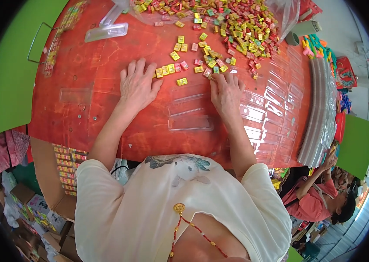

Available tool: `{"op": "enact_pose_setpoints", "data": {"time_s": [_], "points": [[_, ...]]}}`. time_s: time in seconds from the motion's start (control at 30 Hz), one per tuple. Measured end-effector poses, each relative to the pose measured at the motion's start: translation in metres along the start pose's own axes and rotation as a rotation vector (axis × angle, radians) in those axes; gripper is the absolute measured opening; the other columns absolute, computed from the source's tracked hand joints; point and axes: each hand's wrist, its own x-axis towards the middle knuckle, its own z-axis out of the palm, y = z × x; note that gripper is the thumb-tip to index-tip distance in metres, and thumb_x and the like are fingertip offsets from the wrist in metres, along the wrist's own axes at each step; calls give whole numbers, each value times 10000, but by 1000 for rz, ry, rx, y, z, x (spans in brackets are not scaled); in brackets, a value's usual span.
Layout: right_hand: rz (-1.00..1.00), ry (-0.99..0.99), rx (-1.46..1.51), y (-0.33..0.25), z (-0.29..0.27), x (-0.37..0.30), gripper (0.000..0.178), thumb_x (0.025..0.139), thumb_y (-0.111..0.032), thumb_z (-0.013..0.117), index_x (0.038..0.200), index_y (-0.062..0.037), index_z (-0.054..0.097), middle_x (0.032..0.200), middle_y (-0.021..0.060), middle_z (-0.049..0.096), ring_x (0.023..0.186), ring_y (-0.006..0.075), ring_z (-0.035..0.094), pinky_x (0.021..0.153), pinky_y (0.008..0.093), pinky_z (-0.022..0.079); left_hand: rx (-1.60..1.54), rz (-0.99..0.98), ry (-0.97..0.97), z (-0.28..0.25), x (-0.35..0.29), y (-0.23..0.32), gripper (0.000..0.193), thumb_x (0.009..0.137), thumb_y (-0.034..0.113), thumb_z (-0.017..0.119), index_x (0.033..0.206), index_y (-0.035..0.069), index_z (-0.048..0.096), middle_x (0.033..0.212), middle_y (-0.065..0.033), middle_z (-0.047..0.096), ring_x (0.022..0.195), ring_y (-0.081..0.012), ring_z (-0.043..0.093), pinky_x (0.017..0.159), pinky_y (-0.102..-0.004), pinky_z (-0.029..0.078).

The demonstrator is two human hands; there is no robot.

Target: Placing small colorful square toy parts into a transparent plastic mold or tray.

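A short row of small yellow and red boxes (171, 69) lies on the red table (106, 109). At its left end, my left hand (137, 87) rests palm down, fingers stretched and thumb apart, close to the end box. My right hand (227, 94) is bent to the table with its fingers drawn together. A pink box (207, 72) lies by those fingertips; what they pinch, if anything, is hidden. One loose yellow box (182, 81) sits below the row. Between my forearms are clear plastic trays (190, 123). More loose boxes (210, 54) lie scattered beyond my hands.
A large heap of small boxes (250, 28) spreads at the far side. Many clear trays (265, 109) cover the right, beside stacked trays (320, 109). Filled trays (55, 48) line the left edge. A carton (47, 174) stands lower left; another person (315, 196) is at right.
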Motion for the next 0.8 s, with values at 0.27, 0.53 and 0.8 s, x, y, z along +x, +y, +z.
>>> {"op": "enact_pose_setpoints", "data": {"time_s": [0.27,0.53,0.8], "points": [[-5,89,-96,22,12,34,204,860,-201,672,1030,-89,681,969,81,611,947,270,582,865,459,379,31,-20,3,6,-1,4,500,835,349,706,1246,84,605,1322,-164,514,1213,-338,471,925,-485,379],[-27,29,-173,26,37,56,275,846,-286,671,1047,-100,701,967,77,625,987,272,601,874,458,379,34,-17,49,10,-4,2,487,837,350,702,1245,98,612,1322,-170,518,1231,-355,466,950,-493,370],[-38,72,-191,16,19,55,255,802,-288,692,954,-84,688,948,86,612,958,265,579,869,480,376,-82,-3,144,14,-6,-5,348,839,281,698,1150,136,638,1253,-133,543,1192,-314,487,939,-486,366]]}}
